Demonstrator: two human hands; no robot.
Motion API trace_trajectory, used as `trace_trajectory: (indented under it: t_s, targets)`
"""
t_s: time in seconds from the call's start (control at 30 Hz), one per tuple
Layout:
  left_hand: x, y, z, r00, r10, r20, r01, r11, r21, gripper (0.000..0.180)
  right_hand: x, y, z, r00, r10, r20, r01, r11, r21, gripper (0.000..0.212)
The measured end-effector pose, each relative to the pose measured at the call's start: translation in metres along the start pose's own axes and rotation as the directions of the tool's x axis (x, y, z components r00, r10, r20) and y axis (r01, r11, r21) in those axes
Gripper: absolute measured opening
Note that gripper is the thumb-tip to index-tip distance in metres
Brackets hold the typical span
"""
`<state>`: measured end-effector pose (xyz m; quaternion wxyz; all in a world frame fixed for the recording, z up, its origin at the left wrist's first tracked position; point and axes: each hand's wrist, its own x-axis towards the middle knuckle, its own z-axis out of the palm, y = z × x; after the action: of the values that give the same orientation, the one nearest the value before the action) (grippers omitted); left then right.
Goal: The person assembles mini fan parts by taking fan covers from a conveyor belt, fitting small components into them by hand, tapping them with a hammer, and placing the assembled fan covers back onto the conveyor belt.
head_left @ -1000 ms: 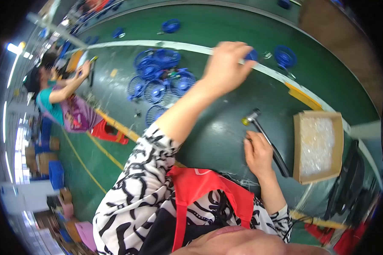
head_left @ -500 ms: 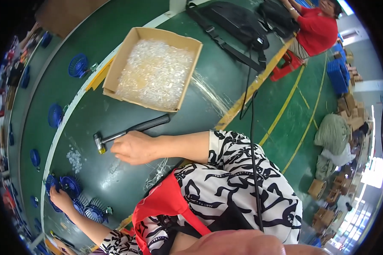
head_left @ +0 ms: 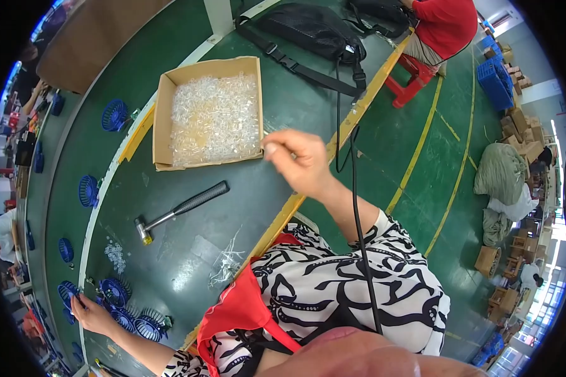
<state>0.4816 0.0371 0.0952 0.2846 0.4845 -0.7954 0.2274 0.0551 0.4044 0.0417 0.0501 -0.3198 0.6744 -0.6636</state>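
L hand (head_left: 93,316) is out at 8 o'clock, fingers closed on the rim of a blue fan unit (head_left: 68,293) right by the white belt edging (head_left: 112,169); looks gripped, as far as I can tell (it's small in view). R hand (head_left: 302,162) is nr centre, twd 1 o'clock, just beside the box's 4 o'clock corner. Its thumb & forefinger are pinched tog.; can't tell if a tiny pc is between them, or if they touch the cardboard box (head_left: 161,122).

Box sits at 10–11 o'clock on the bench (head_left: 283,116), well filled w/ small clear pcs (head_left: 210,119); a few loose clear bits (head_left: 114,254) lie nr 8–9 o'clock. Hammer (head_left: 185,205) is down at approx 9, in neither hand.

Progress, judging by layout: mid-run. A row of blue fans (head_left: 88,190) is out on the green belt (head_left: 138,75), approx 8 to 10 o'clock; a bench cluster of fans (head_left: 126,319) at 8 is left, plus most of a box of pcs. Can't tell whether any fan is finished, or what's been done to the one at the L hand.
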Motion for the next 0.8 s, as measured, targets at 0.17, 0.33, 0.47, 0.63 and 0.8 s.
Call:
trace_trajectory:
  t_s: [0.17, 0.33, 0.47, 0.63, 0.8]
  targets:
    - [0.008, 0.056, -0.023, 0.994, 0.081, -0.069, -0.088, 0.989, -0.115, 0.027, 0.03, 0.04, -0.054, 0.891, 0.139, -0.431, -0.129, 0.99, 0.053, 0.043]
    - [-0.003, 0.11, -0.043, 0.993, 0.108, -0.044, -0.116, 0.955, -0.274, 0.024, 0.052, 0.039, -0.083, 0.805, 0.397, -0.441, -0.229, 0.893, 0.387, 0.074]
    - [-0.017, 0.155, -0.045, 0.987, 0.161, 0.005, -0.142, 0.886, -0.44, 0.02, 0.09, 0.069, -0.116, 0.791, 0.466, -0.397, -0.14, 0.769, 0.624, 0.084]
    - [-0.031, 0.203, -0.059, 0.979, 0.18, 0.094, -0.092, 0.807, -0.584, 0.015, 0.116, 0.08, -0.143, 0.774, 0.522, -0.358, -0.093, 0.654, 0.751, 0.084]
    - [-0.05, 0.233, -0.067, 0.945, 0.225, 0.236, -0.017, 0.757, -0.653, 0.011, 0.116, 0.09, -0.158, 0.787, 0.49, -0.375, -0.128, 0.724, 0.678, 0.083]
